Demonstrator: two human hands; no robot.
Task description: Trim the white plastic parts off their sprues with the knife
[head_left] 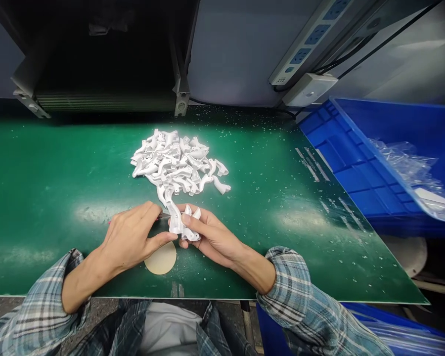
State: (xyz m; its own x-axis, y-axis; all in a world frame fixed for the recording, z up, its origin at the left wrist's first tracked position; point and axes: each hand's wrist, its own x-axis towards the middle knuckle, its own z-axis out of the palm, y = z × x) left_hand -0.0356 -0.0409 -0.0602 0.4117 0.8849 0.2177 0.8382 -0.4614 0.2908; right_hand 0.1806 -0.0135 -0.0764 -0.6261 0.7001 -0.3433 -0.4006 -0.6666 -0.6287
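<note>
My right hand (217, 240) is closed around several curved white plastic parts (191, 233). One of them, a longer white plastic part (175, 217), stands up between my two hands. My left hand (131, 232) is curled around a thin-bladed knife (164, 215), most of it hidden in the fist. Its metal blade reaches the side of the longer part, while my left thumb lies by that part's lower end. Just beyond my fingers is a heap of similar white plastic parts (174, 160) on the green table (77, 173).
A round beige disc (161, 259) lies below my left hand. White scraps dot the tabletop. At the right stands a blue crate (359, 168) with clear plastic bags (404, 160). A dark conveyor (104, 101) is at the back left, and a power strip (311, 42) hangs behind.
</note>
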